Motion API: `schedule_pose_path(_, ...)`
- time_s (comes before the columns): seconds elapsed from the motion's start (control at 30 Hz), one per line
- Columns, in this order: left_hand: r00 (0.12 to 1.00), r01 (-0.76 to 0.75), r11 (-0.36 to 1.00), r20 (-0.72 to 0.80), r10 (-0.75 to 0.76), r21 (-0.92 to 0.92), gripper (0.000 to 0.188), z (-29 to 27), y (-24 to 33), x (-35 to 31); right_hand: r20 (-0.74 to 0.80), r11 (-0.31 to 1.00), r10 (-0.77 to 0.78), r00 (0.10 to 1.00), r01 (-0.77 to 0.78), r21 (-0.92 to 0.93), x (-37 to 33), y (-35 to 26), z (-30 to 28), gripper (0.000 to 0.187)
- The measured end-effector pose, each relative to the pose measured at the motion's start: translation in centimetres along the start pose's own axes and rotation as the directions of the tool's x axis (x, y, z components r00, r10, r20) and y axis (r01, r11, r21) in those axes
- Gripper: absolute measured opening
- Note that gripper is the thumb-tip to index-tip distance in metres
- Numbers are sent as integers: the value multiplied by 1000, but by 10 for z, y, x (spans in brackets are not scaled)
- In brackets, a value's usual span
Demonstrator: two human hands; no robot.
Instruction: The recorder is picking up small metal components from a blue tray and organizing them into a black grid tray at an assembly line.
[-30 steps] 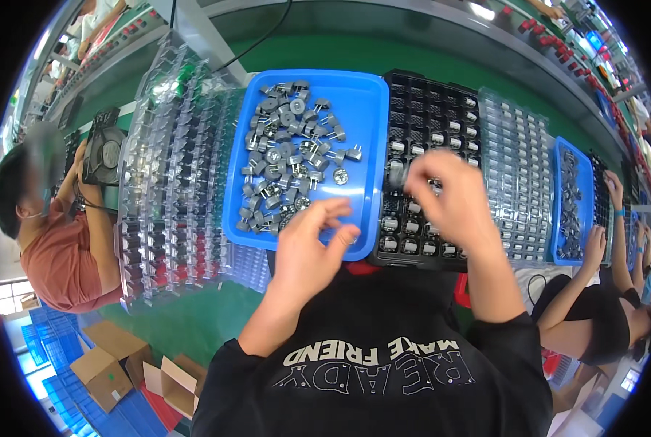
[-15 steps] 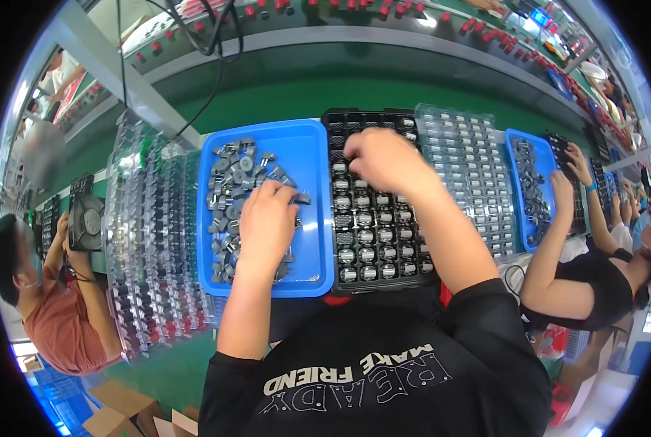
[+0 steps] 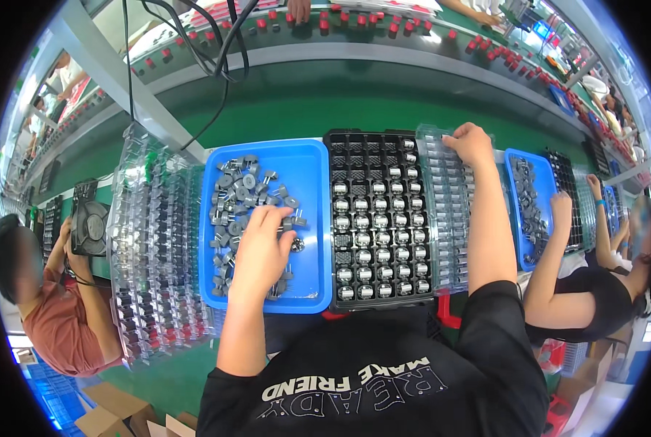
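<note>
Clear tray (image 3: 430, 134), not black tray (image 3: 356, 160), now lies under right hand (image 3: 473, 145), whose grip, like left hand's (image 3: 263, 247), is unclear.

A grey metal post (image 3: 110, 80) slants over a long green worktop (image 3: 303, 95), green floor (image 3: 169, 379) below.
</note>
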State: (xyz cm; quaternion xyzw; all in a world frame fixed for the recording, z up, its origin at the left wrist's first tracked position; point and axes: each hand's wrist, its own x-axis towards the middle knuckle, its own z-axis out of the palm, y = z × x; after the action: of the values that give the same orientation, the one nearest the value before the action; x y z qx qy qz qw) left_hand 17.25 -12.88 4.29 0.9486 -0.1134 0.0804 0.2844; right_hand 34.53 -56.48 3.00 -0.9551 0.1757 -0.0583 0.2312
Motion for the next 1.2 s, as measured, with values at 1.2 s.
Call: schedule_pose_path(1.2,1000,6,782,6,-3,-623,51,-39,50,-43,-157,286,-800,579,598,749,-283,-169,-3,19)
